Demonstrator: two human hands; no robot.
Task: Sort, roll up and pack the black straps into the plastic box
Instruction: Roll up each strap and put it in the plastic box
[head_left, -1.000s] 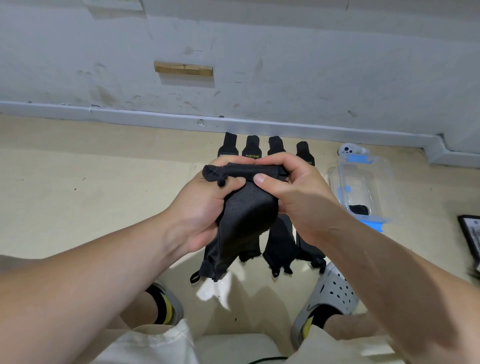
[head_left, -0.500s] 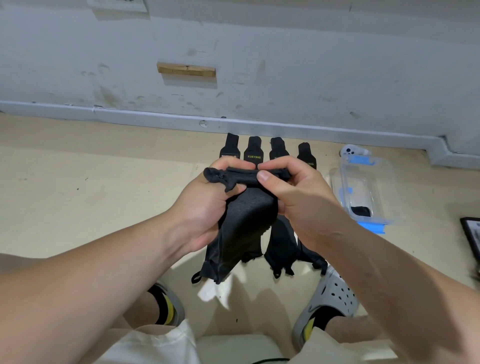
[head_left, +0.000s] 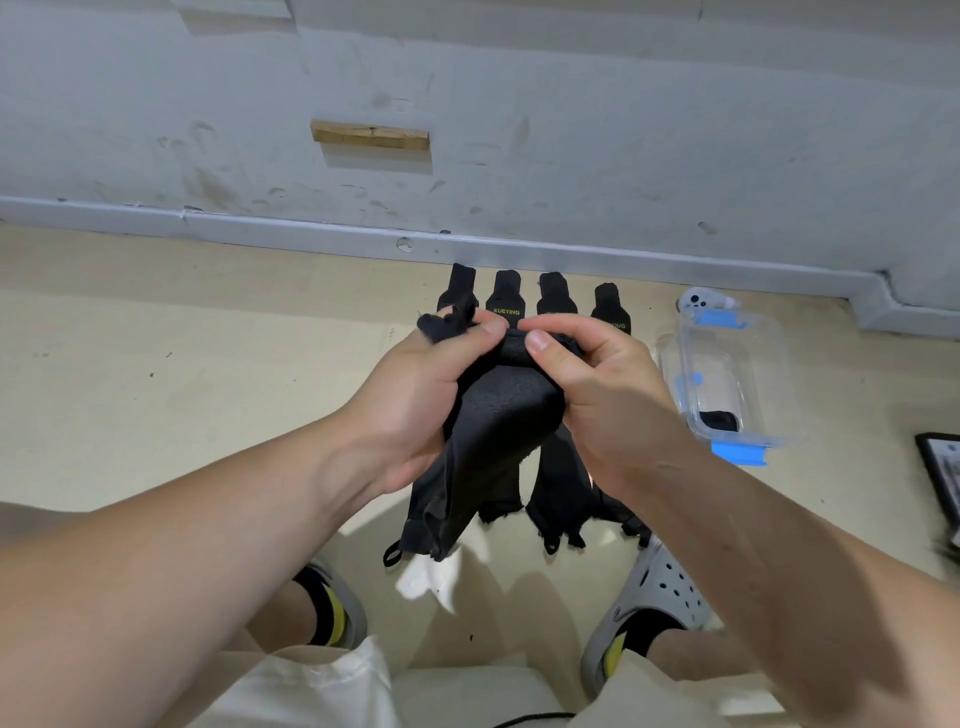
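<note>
A black strap (head_left: 493, 431) hangs in front of me, its top end curled into a small roll between both hands. My left hand (head_left: 421, 400) grips the roll's left end, thumb on top. My right hand (head_left: 597, 395) pinches the right end with thumb and fingers. Several more black straps (head_left: 506, 299) with yellow lettering lie side by side on the floor behind, largely hidden by my hands. The clear plastic box (head_left: 727, 384) with blue clips sits on the floor to the right, with a black roll (head_left: 719, 421) inside.
A grey wall and skirting board (head_left: 311, 234) run close behind the straps. A white device (head_left: 698, 301) lies behind the box. A dark flat object (head_left: 940, 478) is at the right edge. My feet in grey clogs (head_left: 649, 608) stand below the hands.
The roll at the strap's top has tightened and grown as both hands turned it. My thumbs have come closer together at the middle. The hanging part is slightly shorter.
</note>
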